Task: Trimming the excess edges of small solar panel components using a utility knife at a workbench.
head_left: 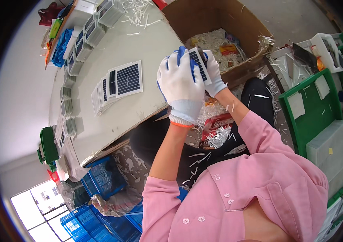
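A small dark solar panel with pale grid lines and a white border is held up between my hands at the table's near edge. My left hand, in a white knit glove with blue-coated fingers, grips the panel's left side. Closed on its far right side is my right hand, in a matching glove; its fingers are partly hidden behind the panel. On the pale table, left of my hands, lies a fanned-out pile of similar solar panels.
Stacks of panels line the table's far side. Beyond my hands stands a large cardboard box holding white strips and wrappers. Strips also lie in a container by my legs. A green crate is at right, blue crates at lower left.
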{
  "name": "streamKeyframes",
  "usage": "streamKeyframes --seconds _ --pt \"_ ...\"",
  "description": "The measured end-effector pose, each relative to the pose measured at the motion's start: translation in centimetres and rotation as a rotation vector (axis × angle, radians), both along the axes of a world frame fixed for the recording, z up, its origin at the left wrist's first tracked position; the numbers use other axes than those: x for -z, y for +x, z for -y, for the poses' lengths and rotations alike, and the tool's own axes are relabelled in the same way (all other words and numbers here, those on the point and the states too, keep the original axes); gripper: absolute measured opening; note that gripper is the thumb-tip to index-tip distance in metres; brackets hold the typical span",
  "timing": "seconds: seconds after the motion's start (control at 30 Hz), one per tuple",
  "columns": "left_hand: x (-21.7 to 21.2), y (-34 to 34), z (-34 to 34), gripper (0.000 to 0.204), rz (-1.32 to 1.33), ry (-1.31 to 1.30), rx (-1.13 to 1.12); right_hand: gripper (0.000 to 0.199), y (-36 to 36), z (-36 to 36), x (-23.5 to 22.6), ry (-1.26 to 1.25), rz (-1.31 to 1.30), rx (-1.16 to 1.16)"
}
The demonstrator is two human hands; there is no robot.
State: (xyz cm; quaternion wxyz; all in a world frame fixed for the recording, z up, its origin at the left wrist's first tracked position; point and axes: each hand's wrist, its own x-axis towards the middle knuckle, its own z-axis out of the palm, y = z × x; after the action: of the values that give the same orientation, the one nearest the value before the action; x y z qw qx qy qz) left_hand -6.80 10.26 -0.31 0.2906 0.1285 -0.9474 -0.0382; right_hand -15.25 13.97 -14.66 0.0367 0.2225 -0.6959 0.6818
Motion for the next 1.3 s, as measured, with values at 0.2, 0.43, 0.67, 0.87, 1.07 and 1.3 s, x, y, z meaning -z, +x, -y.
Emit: streamKeyframes --seconds 0.2,0.43,0.67,0.87,1.07,1.3 --pt "0.2 0.1 -0.3 0.042 -0.006 0.048 0.042 0.033 3.1 -1.8 -0.9 -0.056 -0.005 0.114" --pt "-0.2 0.5 -0.5 0.041 0.014 0.052 0.15 0.035 -0.8 3.1 4.8 -0.086 0.144 -0.187" --pt "-0.9 2.0 0.7 0.043 0.002 0.172 0.143 0.022 1.0 -1.1 -2.1 -0.437 0.385 -0.49" --pt "-0.9 1.9 0.4 0.041 0.066 0.166 0.135 0.017 2.5 -9.3 -2.0 -0.183 0.547 -0.615" --pt "0.3 0.7 -0.5 0.033 -0.071 0.091 0.078 0.011 1.8 -8.5 -3.6 -0.202 0.403 -0.659" --pt "0.3 0.1 -0.9 0.038 -0.059 0.06 0.005 0.022 9.3 -10.9 -2.3 -0.386 0.669 -0.507"
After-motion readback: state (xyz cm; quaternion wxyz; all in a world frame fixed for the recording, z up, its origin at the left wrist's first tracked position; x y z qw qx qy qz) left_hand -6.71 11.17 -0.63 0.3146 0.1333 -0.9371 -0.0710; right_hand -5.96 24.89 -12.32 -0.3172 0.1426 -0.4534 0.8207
